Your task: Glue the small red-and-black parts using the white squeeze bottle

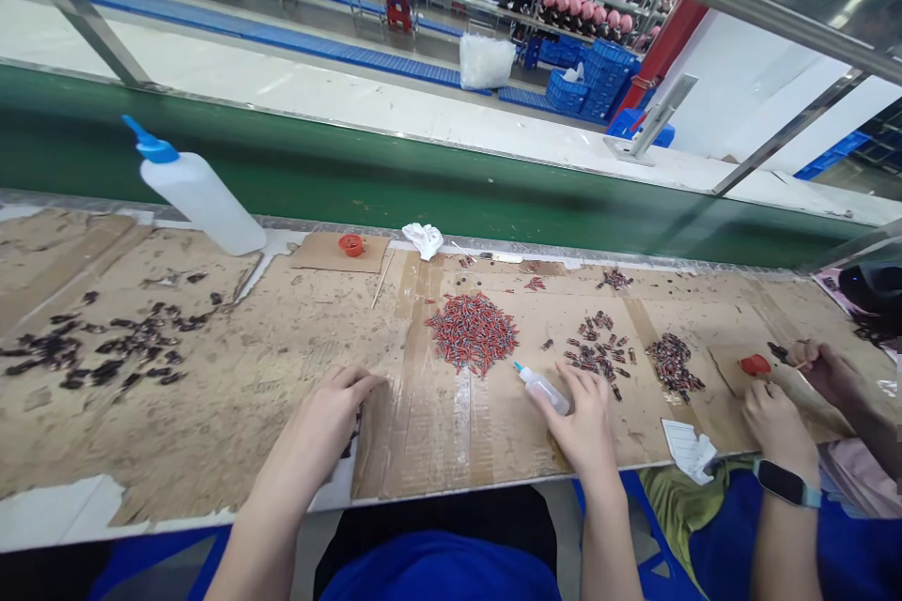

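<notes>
My right hand (586,421) is at a small clear squeeze bottle (545,391) with a blue tip. Thumb and fingers are spread on either side of the bottle, which lies tilted toward the upper left. Beyond the bottle's tip sits a heap of small red and dark pieces (474,332). My left hand (325,423) rests on the cardboard (391,460) with its fingers bent and close together, pointing right. Dark bits (350,439) show beneath that hand; what its fingers hold, if anything, is hidden.
Dark pieces (113,343) lie scattered on the left; smaller piles (598,343) lie right of the heap. A large white bottle (204,202), a red cup (350,245) and crumpled tissue (424,240) stand along the back. At right, a co-worker's hands (779,423) work near another red cup (754,364).
</notes>
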The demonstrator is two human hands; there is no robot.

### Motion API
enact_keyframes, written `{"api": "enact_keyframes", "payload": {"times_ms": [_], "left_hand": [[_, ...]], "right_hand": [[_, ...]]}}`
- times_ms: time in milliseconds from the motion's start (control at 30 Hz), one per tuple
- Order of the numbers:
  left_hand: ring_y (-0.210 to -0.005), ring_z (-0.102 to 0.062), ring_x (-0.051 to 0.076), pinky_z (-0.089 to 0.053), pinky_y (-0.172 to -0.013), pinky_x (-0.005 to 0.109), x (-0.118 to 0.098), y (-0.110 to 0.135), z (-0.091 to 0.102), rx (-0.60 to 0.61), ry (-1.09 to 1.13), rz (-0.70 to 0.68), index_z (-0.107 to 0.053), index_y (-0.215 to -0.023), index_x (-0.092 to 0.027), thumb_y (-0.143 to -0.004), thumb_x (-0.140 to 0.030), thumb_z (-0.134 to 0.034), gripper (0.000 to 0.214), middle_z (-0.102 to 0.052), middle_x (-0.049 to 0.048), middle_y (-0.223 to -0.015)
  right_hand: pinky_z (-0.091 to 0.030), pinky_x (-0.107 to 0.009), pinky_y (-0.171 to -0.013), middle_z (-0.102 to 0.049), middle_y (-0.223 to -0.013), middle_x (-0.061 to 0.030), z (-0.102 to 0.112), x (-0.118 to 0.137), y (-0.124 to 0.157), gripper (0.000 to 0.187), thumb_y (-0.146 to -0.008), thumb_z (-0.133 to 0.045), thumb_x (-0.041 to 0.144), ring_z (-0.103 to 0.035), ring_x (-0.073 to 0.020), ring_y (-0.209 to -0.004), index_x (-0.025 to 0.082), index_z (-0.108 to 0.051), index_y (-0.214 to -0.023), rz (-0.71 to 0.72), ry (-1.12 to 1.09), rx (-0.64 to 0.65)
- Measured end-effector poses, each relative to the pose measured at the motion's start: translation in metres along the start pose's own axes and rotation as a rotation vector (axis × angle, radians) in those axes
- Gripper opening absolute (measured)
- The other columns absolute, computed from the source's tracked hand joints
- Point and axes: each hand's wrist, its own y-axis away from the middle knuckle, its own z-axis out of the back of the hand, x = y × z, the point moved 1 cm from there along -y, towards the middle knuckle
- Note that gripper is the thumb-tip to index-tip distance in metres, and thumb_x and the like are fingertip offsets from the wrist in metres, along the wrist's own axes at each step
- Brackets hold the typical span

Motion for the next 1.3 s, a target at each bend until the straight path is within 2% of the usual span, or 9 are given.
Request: {"api": "enact_keyframes", "payload": {"times_ms": [100, 200, 333, 433, 567, 733, 833, 1000, 1300], "left_hand": [[-0.074, -0.067, 0.019, -0.052, -0.058, 0.024, -0.006, -0.006, 0.002, -0.075, 0.085, 0.026, -0.073, -0.092, -0.028, -0.080, -0.018, -0.042, 0.035, -0.071, 0.0043, -0.091], [-0.073, -0.069, 0.017, -0.056, -0.064, 0.024, -0.023, -0.015, 0.000, -0.176, 0.201, 0.006, -0.074, -0.089, -0.027, -0.087, -0.027, -0.046, 0.029, -0.073, 0.0034, -0.091], [-0.080, -0.072, 0.018, -0.059, -0.077, 0.028, -0.047, -0.023, -0.020, -0.187, 0.381, -0.071, -0.075, -0.085, -0.025, -0.090, -0.031, -0.052, 0.024, -0.075, 0.0039, -0.088], [-0.094, -0.072, 0.022, -0.060, -0.084, 0.036, -0.053, -0.022, -0.040, -0.174, 0.406, -0.118, -0.075, -0.083, -0.025, -0.091, -0.030, -0.053, 0.023, -0.077, 0.0038, -0.086], [-0.105, -0.068, 0.027, -0.058, -0.088, 0.045, -0.047, -0.016, -0.052, -0.193, 0.363, -0.108, -0.075, -0.082, -0.026, -0.089, -0.030, -0.056, 0.021, -0.077, 0.0038, -0.085], [-0.106, -0.068, 0.026, -0.058, -0.088, 0.043, -0.042, -0.011, -0.050, -0.179, 0.375, -0.070, -0.074, -0.094, -0.026, -0.089, -0.034, -0.057, 0.019, -0.077, 0.0045, -0.091], [-0.100, -0.070, 0.025, -0.058, -0.088, 0.041, -0.041, -0.009, -0.049, -0.178, 0.381, 0.001, -0.074, -0.094, -0.025, -0.087, -0.034, -0.060, 0.018, -0.077, 0.0048, -0.091], [-0.096, -0.071, 0.023, -0.058, -0.087, 0.039, -0.041, -0.009, -0.047, -0.167, 0.414, 0.087, -0.075, -0.087, -0.025, -0.085, -0.033, -0.061, 0.016, -0.077, 0.0039, -0.089], [-0.094, -0.072, 0.023, -0.059, -0.087, 0.038, -0.044, -0.009, -0.047, -0.151, 0.496, 0.202, -0.076, -0.086, -0.024, -0.081, -0.034, -0.064, 0.016, -0.077, 0.0048, -0.089]], "right_hand": [[-0.046, -0.051, -0.088, -0.068, -0.095, -0.0139, -0.005, 0.006, 0.007, 0.039, -0.077, -0.067, 0.057, -0.052, -0.0321, -0.098, 0.020, -0.073, -0.089, 0.009, 0.033, 0.046], [-0.047, -0.049, -0.087, -0.069, -0.091, -0.0127, -0.004, 0.009, 0.009, 0.037, -0.079, -0.065, 0.056, -0.055, -0.0310, -0.096, 0.020, -0.071, -0.085, -0.056, -0.054, 0.040], [-0.052, -0.037, -0.072, -0.072, -0.087, -0.0096, 0.005, 0.014, 0.008, 0.039, -0.076, -0.069, 0.052, -0.063, -0.0243, -0.079, 0.017, -0.071, -0.093, -0.297, -0.338, 0.040], [-0.050, -0.030, -0.060, -0.071, -0.079, -0.0064, 0.005, 0.023, 0.009, 0.037, -0.074, -0.069, 0.050, -0.062, -0.0198, -0.067, 0.017, -0.072, -0.089, -0.374, -0.588, 0.060], [-0.041, -0.024, -0.047, -0.063, -0.060, -0.0005, -0.013, 0.037, 0.014, 0.032, -0.071, -0.071, 0.046, -0.053, -0.0130, -0.050, 0.017, -0.070, -0.085, -0.481, -0.873, 0.083], [-0.035, -0.022, -0.043, -0.069, -0.066, -0.0031, -0.042, 0.063, 0.014, 0.030, -0.057, -0.078, 0.038, -0.048, -0.0108, -0.048, 0.016, -0.072, -0.077, -0.663, -1.092, -0.005], [-0.038, -0.023, -0.044, -0.070, -0.063, -0.0029, -0.049, 0.076, 0.010, 0.027, -0.056, -0.078, 0.036, -0.050, -0.0114, -0.047, 0.016, -0.074, -0.074, -0.663, -1.102, 0.052], [-0.052, -0.029, -0.058, -0.075, -0.070, -0.0064, -0.052, 0.082, 0.007, 0.024, -0.061, -0.077, 0.038, -0.065, -0.0200, -0.061, 0.016, -0.075, -0.071, -0.553, -0.972, 0.082], [-0.045, -0.025, -0.048, -0.068, -0.056, -0.0047, -0.060, 0.071, 0.014, 0.028, -0.067, -0.073, 0.042, -0.057, -0.0155, -0.050, 0.014, -0.070, -0.062, -0.497, -0.788, 0.110]]}}
